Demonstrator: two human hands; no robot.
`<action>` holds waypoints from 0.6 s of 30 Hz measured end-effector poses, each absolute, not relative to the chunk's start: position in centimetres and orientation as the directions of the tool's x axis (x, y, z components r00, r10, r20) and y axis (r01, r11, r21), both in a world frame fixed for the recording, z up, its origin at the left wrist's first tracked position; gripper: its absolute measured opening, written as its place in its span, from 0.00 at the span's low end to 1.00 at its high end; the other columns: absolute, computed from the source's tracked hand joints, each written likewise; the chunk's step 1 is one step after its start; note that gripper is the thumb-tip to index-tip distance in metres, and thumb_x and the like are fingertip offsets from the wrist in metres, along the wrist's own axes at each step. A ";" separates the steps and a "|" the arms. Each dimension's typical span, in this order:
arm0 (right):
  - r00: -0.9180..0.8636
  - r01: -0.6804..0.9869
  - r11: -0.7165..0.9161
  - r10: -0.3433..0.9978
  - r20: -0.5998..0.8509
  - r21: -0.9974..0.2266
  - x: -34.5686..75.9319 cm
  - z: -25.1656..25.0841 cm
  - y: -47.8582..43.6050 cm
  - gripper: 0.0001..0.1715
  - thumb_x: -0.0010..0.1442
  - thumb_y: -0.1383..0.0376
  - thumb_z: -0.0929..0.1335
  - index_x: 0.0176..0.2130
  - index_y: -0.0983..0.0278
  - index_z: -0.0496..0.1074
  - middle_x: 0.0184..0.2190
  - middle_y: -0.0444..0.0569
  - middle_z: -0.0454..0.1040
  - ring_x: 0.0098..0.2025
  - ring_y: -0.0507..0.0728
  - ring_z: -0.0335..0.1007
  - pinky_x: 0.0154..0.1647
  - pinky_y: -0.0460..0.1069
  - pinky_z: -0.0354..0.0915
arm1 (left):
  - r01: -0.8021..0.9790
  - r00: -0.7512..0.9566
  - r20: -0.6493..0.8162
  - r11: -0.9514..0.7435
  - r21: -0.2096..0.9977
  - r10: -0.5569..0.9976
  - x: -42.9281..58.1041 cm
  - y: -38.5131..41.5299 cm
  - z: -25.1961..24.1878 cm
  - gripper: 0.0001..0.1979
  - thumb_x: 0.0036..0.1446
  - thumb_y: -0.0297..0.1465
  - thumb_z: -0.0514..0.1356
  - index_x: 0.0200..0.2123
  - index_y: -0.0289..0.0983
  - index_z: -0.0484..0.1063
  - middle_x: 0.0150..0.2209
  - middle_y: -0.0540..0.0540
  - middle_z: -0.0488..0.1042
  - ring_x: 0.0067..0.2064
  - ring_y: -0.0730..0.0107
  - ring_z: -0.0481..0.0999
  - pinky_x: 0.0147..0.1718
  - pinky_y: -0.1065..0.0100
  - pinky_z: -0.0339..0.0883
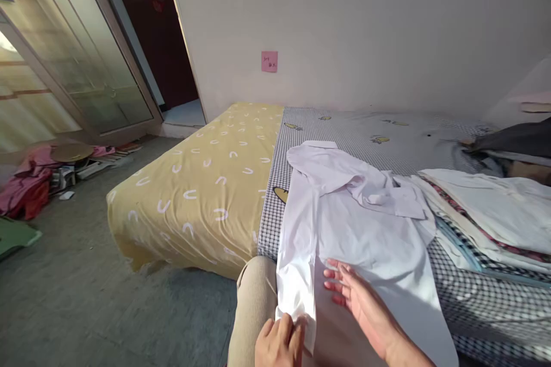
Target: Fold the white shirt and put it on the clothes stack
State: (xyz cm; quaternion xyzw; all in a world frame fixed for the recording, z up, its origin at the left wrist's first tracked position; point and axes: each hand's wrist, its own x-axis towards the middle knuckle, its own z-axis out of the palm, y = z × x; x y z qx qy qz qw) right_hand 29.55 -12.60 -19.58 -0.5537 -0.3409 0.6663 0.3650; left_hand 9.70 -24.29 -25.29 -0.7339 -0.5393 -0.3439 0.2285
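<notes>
A white shirt (pixel 365 235) lies spread over the checked bedding, its far sleeve folded across the upper part. Along its left side a long strip is folded inward and runs down beside my knee. My left hand (pixel 282 341) is closed on the lower end of that strip, fingers pinched on the cloth. To its right, my right hand (pixel 357 304) is just over the shirt's lower part, palm turned left and fingers apart, holding nothing. Whether its fingertips touch the cloth I cannot tell.
Folded clothes (pixel 495 195) are stacked right of the shirt. A yellow patterned sheet (pixel 206 183) covers the bed's left part, beside grey checked bedding (pixel 357 126). My knee (pixel 256 292) is against the bed's front edge. A pink note (pixel 269 61) is on the wall.
</notes>
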 end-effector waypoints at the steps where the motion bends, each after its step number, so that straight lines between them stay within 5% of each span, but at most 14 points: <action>1: -0.159 -0.162 -0.588 0.808 -0.567 -0.792 29.2 -19.7 -14.2 0.40 0.55 0.37 0.73 0.57 0.57 0.76 0.50 0.54 0.81 0.50 0.66 0.78 0.48 0.57 0.72 | 0.954 0.161 0.741 -0.295 0.053 0.652 9.8 -24.5 -25.1 0.16 0.65 0.23 0.49 0.46 0.37 0.76 0.31 0.46 0.76 0.25 0.72 0.74 0.26 0.68 0.65; 7: -0.532 -0.338 -0.773 0.627 -0.569 -0.536 26.4 -18.6 -17.3 0.36 0.53 0.42 0.76 0.53 0.60 0.78 0.47 0.56 0.83 0.51 0.68 0.78 0.50 0.59 0.71 | 0.940 0.125 0.713 -0.311 0.136 0.690 11.0 -24.4 -22.8 0.17 0.70 0.23 0.45 0.47 0.37 0.74 0.28 0.50 0.74 0.23 0.73 0.72 0.25 0.68 0.61; 14: -0.314 -0.418 -0.712 0.696 -0.646 -0.564 24.9 -17.3 -16.5 0.24 0.41 0.59 0.83 0.35 0.61 0.76 0.29 0.46 0.82 0.38 0.64 0.80 0.44 0.56 0.73 | 0.818 0.124 0.703 -0.473 0.327 0.700 11.9 -26.0 -21.8 0.15 0.74 0.38 0.45 0.44 0.39 0.68 0.24 0.54 0.72 0.21 0.74 0.70 0.22 0.69 0.62; 18: -0.196 -0.444 -0.632 0.760 -0.619 -0.636 25.8 -16.8 -16.2 0.27 0.39 0.61 0.84 0.38 0.61 0.78 0.35 0.46 0.84 0.41 0.63 0.81 0.44 0.56 0.76 | 0.709 -0.191 0.635 -0.342 0.617 0.749 11.7 -28.0 -23.6 0.09 0.73 0.36 0.49 0.38 0.42 0.62 0.30 0.52 0.72 0.29 0.74 0.75 0.29 0.71 0.69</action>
